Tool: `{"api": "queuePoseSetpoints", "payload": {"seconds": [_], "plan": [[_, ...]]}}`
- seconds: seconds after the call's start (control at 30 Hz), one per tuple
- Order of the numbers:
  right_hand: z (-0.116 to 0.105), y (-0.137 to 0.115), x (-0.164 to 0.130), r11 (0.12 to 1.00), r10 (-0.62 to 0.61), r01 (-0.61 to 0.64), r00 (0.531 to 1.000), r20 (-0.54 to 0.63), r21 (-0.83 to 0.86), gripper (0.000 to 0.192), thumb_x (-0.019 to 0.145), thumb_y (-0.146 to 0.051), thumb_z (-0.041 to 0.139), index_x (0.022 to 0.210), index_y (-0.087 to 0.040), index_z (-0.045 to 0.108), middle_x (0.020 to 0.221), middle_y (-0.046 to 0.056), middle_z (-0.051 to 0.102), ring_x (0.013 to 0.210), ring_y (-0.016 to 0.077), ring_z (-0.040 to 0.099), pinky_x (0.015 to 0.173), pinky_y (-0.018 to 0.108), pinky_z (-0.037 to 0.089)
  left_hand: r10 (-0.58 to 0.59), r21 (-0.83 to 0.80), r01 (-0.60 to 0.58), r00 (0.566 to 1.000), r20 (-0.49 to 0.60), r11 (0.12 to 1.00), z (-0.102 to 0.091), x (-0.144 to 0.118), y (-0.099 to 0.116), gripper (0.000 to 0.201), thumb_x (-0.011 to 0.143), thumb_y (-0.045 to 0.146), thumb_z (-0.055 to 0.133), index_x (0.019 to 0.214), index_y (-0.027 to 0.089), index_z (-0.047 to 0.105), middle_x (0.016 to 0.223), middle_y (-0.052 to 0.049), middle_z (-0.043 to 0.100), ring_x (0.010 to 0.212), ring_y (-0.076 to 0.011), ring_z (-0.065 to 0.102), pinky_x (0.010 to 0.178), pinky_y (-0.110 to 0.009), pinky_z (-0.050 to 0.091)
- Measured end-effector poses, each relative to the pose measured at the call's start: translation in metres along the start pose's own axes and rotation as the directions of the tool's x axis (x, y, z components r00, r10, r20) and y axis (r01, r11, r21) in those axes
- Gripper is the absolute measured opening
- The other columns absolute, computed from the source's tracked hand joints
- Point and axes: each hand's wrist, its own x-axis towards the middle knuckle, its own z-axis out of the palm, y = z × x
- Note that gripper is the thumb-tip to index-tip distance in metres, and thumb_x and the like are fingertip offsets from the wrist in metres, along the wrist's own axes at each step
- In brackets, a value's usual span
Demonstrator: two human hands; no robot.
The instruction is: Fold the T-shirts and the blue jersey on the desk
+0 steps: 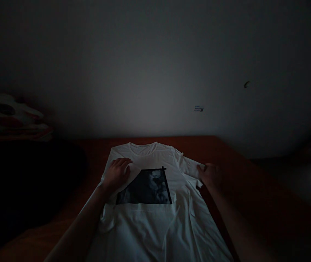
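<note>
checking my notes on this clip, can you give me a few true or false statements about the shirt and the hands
1. The white t-shirt lies flat on a reddish-brown surface. True.
2. The left hand rests on a folded-over part of the shirt, beside the dark print. True.
3. The right hand is lifted high above the shirt. False: it is down at the shirt's sleeve, at the edge.
4. The shirt's collar points toward the person. False: it lies at the far end, near the wall.
5. The print on the shirt is bright yellow. False: it is a dark rectangle.
</note>
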Motion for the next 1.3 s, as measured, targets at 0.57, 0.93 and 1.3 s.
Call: {"api": "queuePoseSetpoints", "payload": {"seconds": [0.57,0.93,1.3], "plan": [[0.004,-0.071,-0.021,0.927,-0.360,0.330,0.917,0.174,0.179,0.021,0.084,-0.040,0.058,0.094,-0.022,0.062,0.088,0.005,0.071,0.079,0.0193,0.066,0.074,0.030,0.049,-0.174,-0.771,0.606,0.752,0.635,-0.197,0.004,0.006,0.076,0.048,0.076,0.044,0.080,0.115,0.021,0.063,0.114,-0.010,0.074,0.094,-0.0199,0.071,0.087,-0.035,0.054],[-0.018,-0.018,-0.097,0.758,-0.651,0.638,0.727,0.219,0.134,0.037,0.081,-0.037,0.069,0.115,-0.024,0.060,0.115,0.010,0.064,0.107,0.0276,0.064,0.093,0.043,0.052,-0.160,-0.726,0.643,0.711,0.685,-0.245,0.007,0.001,0.086,0.044,0.075,0.040,0.083,0.111,0.020,0.069,0.117,-0.010,0.074,0.101,-0.0206,0.071,0.099,-0.039,0.053],[-0.015,-0.005,-0.114,0.734,-0.677,0.660,0.728,0.109,0.157,0.039,0.078,-0.018,0.055,0.116,-0.024,0.059,0.118,0.011,0.060,0.110,0.0267,0.062,0.096,0.042,0.051,-0.153,-0.475,0.235,0.967,0.204,0.848,0.025,-0.005,0.085,0.024,0.093,0.030,0.057,0.110,0.025,0.072,0.105,-0.008,0.070,0.100,-0.0252,0.064,0.096,-0.042,0.052]]}}
